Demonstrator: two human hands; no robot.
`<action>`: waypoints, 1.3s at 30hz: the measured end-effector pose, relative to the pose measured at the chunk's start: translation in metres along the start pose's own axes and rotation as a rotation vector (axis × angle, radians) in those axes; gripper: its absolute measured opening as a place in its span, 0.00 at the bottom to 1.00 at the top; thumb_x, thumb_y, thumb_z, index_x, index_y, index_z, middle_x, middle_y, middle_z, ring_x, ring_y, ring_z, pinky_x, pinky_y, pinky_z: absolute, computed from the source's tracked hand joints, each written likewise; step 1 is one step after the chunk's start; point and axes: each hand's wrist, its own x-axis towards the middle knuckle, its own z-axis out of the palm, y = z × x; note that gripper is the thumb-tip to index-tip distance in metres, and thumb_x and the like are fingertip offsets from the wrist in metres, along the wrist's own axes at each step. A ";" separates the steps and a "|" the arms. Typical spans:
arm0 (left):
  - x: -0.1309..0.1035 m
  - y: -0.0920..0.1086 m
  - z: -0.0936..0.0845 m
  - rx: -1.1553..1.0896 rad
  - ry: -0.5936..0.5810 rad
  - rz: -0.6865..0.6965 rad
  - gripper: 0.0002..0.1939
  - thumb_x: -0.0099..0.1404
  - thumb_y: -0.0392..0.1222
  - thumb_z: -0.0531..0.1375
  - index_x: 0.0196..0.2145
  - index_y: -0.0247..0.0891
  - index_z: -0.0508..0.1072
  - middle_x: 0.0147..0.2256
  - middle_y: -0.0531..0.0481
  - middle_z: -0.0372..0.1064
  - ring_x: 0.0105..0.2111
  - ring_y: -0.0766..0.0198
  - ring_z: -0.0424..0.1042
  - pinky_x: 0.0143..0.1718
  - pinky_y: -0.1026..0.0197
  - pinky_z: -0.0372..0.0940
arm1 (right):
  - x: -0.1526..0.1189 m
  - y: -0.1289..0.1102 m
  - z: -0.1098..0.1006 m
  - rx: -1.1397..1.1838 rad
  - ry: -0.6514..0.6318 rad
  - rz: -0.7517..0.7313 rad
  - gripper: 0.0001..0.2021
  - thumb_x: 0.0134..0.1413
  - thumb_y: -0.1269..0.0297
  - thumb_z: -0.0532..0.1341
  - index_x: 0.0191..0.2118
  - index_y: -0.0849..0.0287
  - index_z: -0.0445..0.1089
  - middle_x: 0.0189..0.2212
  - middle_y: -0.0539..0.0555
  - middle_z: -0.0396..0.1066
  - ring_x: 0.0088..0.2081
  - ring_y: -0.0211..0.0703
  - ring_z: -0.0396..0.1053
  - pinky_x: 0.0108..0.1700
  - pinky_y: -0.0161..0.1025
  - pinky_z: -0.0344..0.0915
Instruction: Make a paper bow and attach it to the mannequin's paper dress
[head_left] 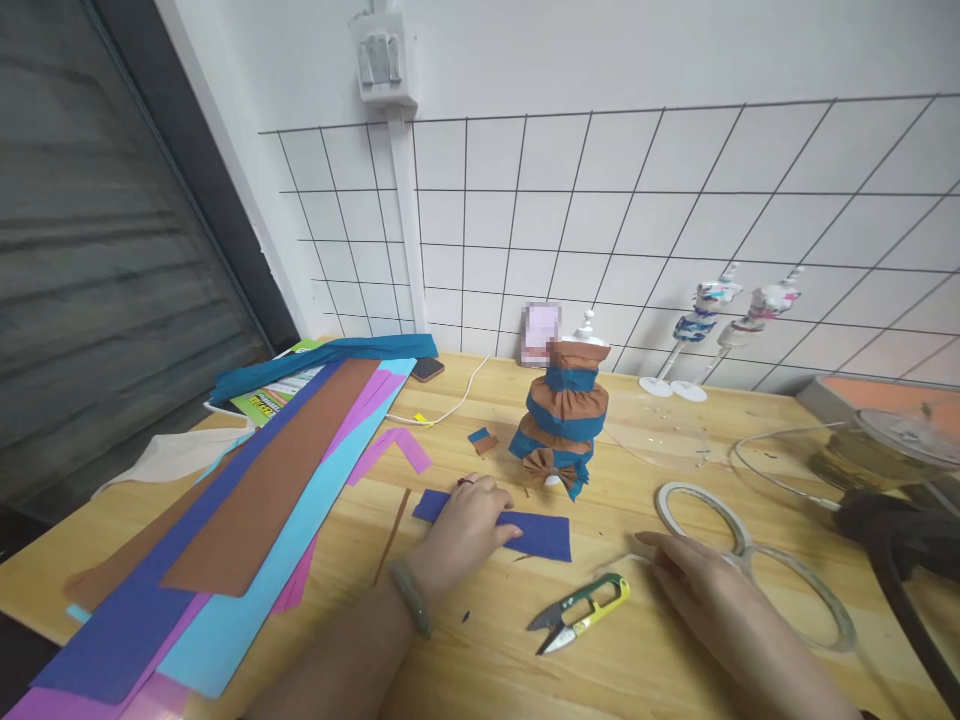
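Observation:
My left hand [469, 520], with a green bangle at the wrist, rests on a dark blue strip [541, 536] lying flat on the table; its fingers are bent over the strip. My right hand [686, 570] is at the right, its fingertips together on a thin pale strand, beside two tape rolls [701, 508]. Yellow and green thread snips [589, 610] lie between the hands. Behind them stands a small dress form [568, 405] wrapped in gathered brown and teal bands, with a brown bow low on its front.
Long strips in brown [277, 480], blue, cyan and purple are piled at the left. A teal strip [330, 350], phone [428, 369] and cable lie behind. Two smaller dress forms [694, 325] stand back right, near a dark object [885, 530] and clear container [885, 455].

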 end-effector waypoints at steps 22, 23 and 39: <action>-0.012 -0.010 -0.056 -0.866 -0.129 -0.164 0.26 0.50 0.39 0.64 0.47 0.38 0.64 0.26 0.57 0.57 0.26 0.70 0.62 0.27 0.67 0.55 | -0.003 -0.074 0.006 0.117 -0.279 -0.398 0.11 0.58 0.67 0.53 0.44 0.52 0.68 0.40 0.54 0.70 0.42 0.45 0.68 0.43 0.40 0.68; -0.012 -0.009 -0.055 -0.859 -0.150 -0.152 0.29 0.49 0.39 0.65 0.49 0.39 0.64 0.25 0.58 0.56 0.25 0.71 0.60 0.26 0.67 0.54 | -0.003 -0.073 0.007 0.104 -0.279 -0.391 0.11 0.59 0.68 0.51 0.43 0.52 0.68 0.39 0.55 0.70 0.41 0.44 0.68 0.43 0.40 0.68; -0.015 0.010 -0.031 -0.946 -0.262 0.058 0.21 0.55 0.33 0.59 0.49 0.39 0.70 0.52 0.47 0.65 0.51 0.55 0.64 0.52 0.54 0.58 | -0.008 -0.072 0.022 -0.010 -0.131 -0.407 0.16 0.62 0.66 0.44 0.38 0.58 0.69 0.34 0.58 0.72 0.35 0.47 0.71 0.38 0.43 0.68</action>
